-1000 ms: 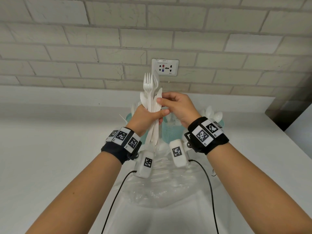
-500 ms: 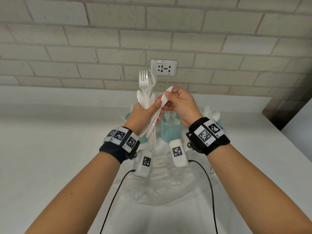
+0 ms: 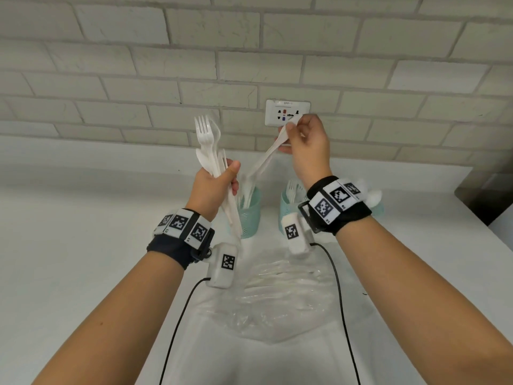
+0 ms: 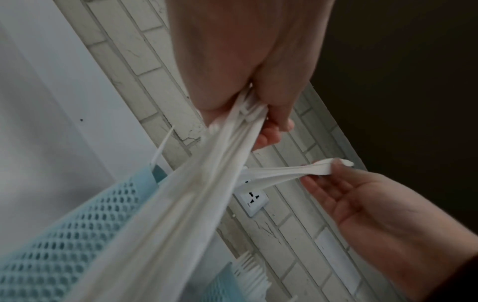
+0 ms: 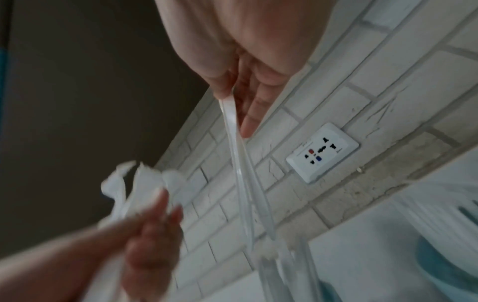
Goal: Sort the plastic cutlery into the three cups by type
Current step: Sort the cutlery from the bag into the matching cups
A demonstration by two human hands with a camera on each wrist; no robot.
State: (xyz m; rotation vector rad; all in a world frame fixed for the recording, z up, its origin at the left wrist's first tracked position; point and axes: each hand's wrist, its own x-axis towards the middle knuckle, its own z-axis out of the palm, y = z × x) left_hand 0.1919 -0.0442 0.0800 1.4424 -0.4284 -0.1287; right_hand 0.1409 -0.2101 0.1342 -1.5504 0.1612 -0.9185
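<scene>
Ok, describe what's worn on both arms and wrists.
Both forearms are bare, with no sleeves. Each wrist carries a black band ringed with white tiles printed with black square codes. Under each wrist hangs a white camera box bearing one more code, and a thin black cable trails from each box toward the person.

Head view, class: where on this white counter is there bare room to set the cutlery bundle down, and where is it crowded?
Bare patches: the white counter left of the left hand, and the stretch right of the right hand toward the dark corner. Crowded: the middle, where the teal mesh cups stand behind the clear plastic bag and the wrist cables.
</scene>
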